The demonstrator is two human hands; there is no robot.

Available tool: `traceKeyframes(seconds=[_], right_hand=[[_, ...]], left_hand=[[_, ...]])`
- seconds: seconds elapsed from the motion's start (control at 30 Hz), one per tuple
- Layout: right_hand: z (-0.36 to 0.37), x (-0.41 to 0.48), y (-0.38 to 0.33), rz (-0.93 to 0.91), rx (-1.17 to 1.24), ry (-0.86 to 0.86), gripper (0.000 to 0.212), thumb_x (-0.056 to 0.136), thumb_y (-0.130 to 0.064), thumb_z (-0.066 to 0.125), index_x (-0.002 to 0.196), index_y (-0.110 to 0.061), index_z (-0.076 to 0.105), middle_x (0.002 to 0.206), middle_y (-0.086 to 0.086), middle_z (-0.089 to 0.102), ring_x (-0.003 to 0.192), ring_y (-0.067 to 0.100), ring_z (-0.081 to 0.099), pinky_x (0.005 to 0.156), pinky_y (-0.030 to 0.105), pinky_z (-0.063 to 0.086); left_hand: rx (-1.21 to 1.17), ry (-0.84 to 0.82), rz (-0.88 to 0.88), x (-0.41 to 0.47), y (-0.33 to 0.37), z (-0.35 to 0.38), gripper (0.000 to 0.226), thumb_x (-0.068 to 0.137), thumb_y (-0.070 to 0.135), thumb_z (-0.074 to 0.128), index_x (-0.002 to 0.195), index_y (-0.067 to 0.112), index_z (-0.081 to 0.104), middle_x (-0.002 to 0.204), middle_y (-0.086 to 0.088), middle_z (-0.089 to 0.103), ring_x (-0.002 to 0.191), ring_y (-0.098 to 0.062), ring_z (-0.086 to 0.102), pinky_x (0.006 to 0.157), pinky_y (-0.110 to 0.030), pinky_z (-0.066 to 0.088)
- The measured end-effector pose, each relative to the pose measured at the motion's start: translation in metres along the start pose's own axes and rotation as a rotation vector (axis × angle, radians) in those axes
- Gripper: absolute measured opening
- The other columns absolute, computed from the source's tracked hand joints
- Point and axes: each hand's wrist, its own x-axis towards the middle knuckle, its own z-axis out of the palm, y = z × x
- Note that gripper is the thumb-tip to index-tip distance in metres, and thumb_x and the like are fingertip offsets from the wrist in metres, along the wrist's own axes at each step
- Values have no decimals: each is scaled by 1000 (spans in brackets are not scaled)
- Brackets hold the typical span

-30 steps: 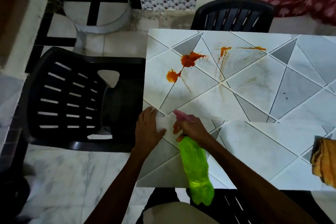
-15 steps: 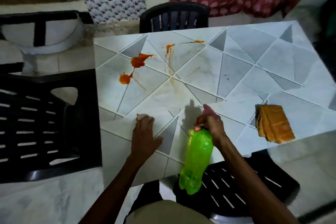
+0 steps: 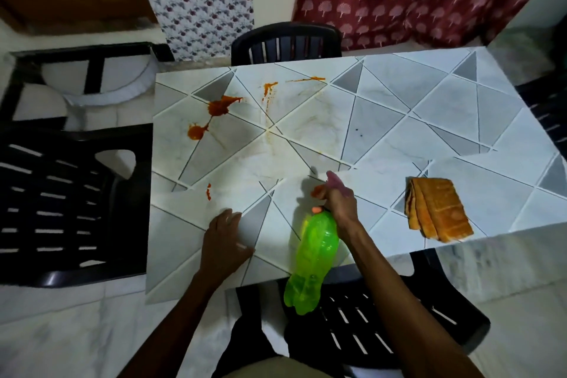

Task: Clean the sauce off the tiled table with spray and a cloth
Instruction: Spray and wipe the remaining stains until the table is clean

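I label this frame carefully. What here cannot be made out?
Head view:
Green plastic spray bottle: pink spray head mostly covered by the right hand; nozzle direction unclear.
Tiled table: patch under the flat left hand hidden.
Folded orange cloth: inner layers hidden by its folds.
Black plastic chair at right: cut by the frame edge.

Dim room, blurred, warped edges

Two bare forearms (image 3: 399, 285), bare left hand (image 3: 225, 242) and right hand (image 3: 339, 202), tan-khaki garment (image 3: 276, 369) at bottom edge.
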Motion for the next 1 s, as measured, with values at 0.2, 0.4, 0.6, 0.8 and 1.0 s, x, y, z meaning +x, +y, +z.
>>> traceKeyframes(seconds=[0.2, 0.4, 0.6, 0.8, 1.0], right_hand=[[35, -44, -28, -18, -85, -193, 38, 93, -23, 61, 61, -4, 65, 59, 17, 57, 48, 26, 53, 46, 30, 45], [65, -71, -13, -92, -399, -422, 40, 71, -55, 55, 68, -23, 77, 73, 9, 74, 68, 28, 75, 80, 46, 56], [95, -120, 33, -211, -833, -455, 38, 74, -50, 52, 82, -20, 74, 65, -3, 75, 64, 22, 74, 88, 38, 58], [120, -156, 50, -178, -789, -555, 19, 72, -23, 58, 61, -11, 69, 62, 4, 73, 58, 30, 73, 77, 37, 62], [140, -179, 75, -206, -916, -651, 17, 77, -33, 60, 80, -23, 74, 66, -5, 73, 53, 21, 72, 68, 30, 60]], left_hand=[[-40, 30, -213, -30, 1, -10, 94, 56, 45, 90, 137, 16, 53, 146, -14, 44, 130, -38, 43, 98, -52, 44], [-52, 55, -366, -56, -19, -16, 95, 58, 55, 84, 139, 21, 48, 149, -9, 39, 134, -34, 37, 101, -52, 42], [-43, 93, -482, -86, -54, -29, 104, 57, 59, 84, 143, 19, 43, 152, -10, 33, 137, -34, 31, 109, -51, 33], [-72, 98, -518, -109, -89, -37, 113, 55, 63, 84, 147, 17, 37, 155, -12, 29, 140, -35, 28, 112, -47, 29], [-168, 55, -483, -123, -105, -39, 127, 50, 63, 84, 153, 15, 26, 156, -11, 24, 140, -34, 26, 110, -48, 33]])
